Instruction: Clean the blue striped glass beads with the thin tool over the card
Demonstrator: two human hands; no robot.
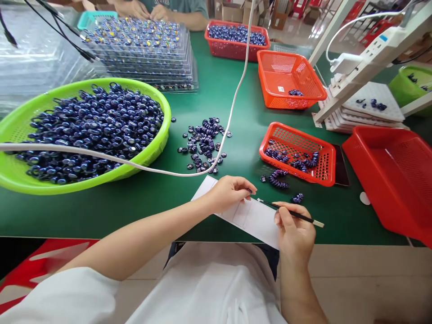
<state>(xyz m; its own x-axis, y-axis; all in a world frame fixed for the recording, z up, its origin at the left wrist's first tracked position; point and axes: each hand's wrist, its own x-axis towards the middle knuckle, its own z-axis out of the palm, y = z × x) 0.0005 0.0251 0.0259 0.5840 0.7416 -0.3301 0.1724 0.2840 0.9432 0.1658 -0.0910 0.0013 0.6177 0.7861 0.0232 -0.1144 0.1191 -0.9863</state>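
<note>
My left hand [230, 192] is closed in a pinch on a small dark blue piece [250, 191], which mostly hides behind my fingertips. In my right hand [295, 229] is a slim black-handled brush [300, 216] with a pale end. Its whitish tip is close to the pinched piece; whether they touch I cannot tell. Under both hands lies a white sheet [261, 222] with faint lines. Loose shiny dark blue pieces [204, 139] are scattered beyond my left hand. A curved row of similar pieces [278, 179] lies beyond my right hand, before a red perforated basket [326, 164].
A green basket [141, 168] heaped with dark pieces stands left, stacked clear trays [194, 74] behind it. A white cable [236, 101] loops across the table. Red baskets [266, 96] and a large red bin [381, 180] are at right. Another person's hands [151, 11] work opposite.
</note>
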